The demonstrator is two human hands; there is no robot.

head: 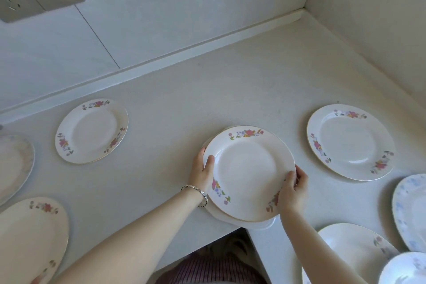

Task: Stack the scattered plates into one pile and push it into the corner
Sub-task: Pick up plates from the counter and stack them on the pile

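Left hand (202, 172) and right hand (293, 188) gripping opposite rims of top plate (247, 172), resting on pile (221, 215) at surface (230, 90) edge.

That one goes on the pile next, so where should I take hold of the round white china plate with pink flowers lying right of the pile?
Probably at the near-left rim, coming from the pile side. The round white flowered plate lies flat on the pale counter, and its upturned rim should leave room for fingertips underneath with the thumb on top.
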